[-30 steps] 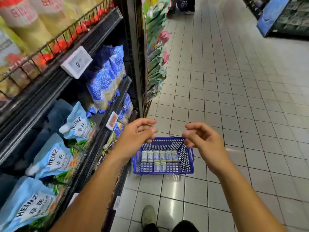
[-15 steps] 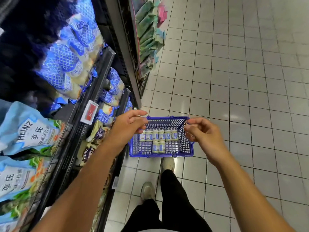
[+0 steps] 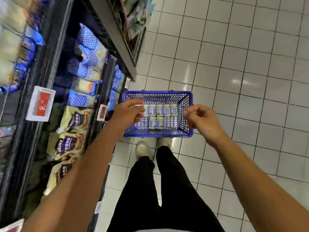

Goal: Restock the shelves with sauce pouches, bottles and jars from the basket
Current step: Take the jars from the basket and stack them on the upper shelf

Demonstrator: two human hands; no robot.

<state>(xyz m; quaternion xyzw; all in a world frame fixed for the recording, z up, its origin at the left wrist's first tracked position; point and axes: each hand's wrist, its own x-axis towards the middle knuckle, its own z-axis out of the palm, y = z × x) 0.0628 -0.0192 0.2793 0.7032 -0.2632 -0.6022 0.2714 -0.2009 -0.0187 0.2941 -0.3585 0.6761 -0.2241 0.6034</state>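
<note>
A blue plastic basket [image 3: 157,94] stands on the tiled floor just in front of my feet. Several small jars [image 3: 159,110] with pale lids and blue-and-white labels lie in two rows on its bottom. My left hand [image 3: 128,113] hovers over the basket's left side, fingers loosely curled, holding nothing. Over the right rim my right hand [image 3: 202,119] hangs the same way, also empty. Neither hand touches the basket or a jar.
Dark shelves run along the left, holding blue-and-white netted pouches [image 3: 87,52] and yellow Heinz pouches [image 3: 73,119] below them. A red-and-white price tag [image 3: 41,106] sits on a shelf edge. My shoes [image 3: 142,149] stand behind the basket. Tiled aisle floor [image 3: 242,64] spreads right.
My view has tilted down and moved closer to the basket. Both hands have lowered toward it and now sit over its left and right sides, fingers more curled.
</note>
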